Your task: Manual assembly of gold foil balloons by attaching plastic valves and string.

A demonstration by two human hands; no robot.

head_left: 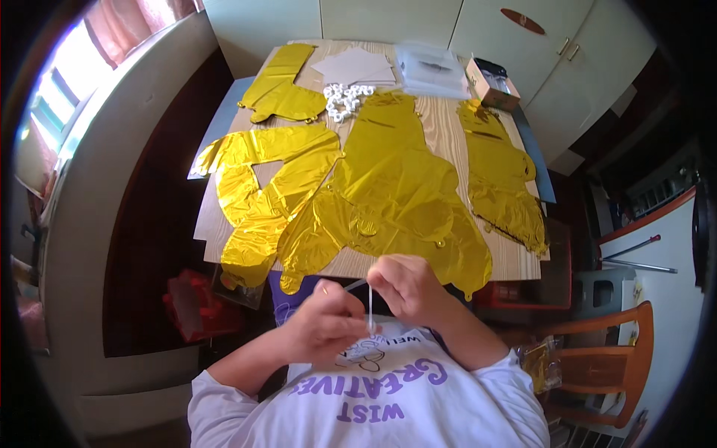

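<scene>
A thin white strip (370, 308) runs upright between my two hands, in front of my chest. The fingertips of my right hand (411, 290) pinch its upper end. Lower down, my left hand (325, 325) has its fingers closed around the strip's bottom end. A short pale piece (355, 284) sticks out between the hands; whether it belongs to the same strip I cannot tell. Just beyond my hands, flat gold foil balloons (396, 160) overlap on the wooden table, their near ends hanging over its front edge. More gold foil (276, 172) lies to the left.
Farther back on the table (448, 123) are small white rings (347, 101), pale sheets (355, 66), clear plastic packets (429, 71) and an open box (493, 84). Another gold balloon (504, 172) lies at the right. A wooden chair (605, 362) stands right; something red (198, 306) sits lower left.
</scene>
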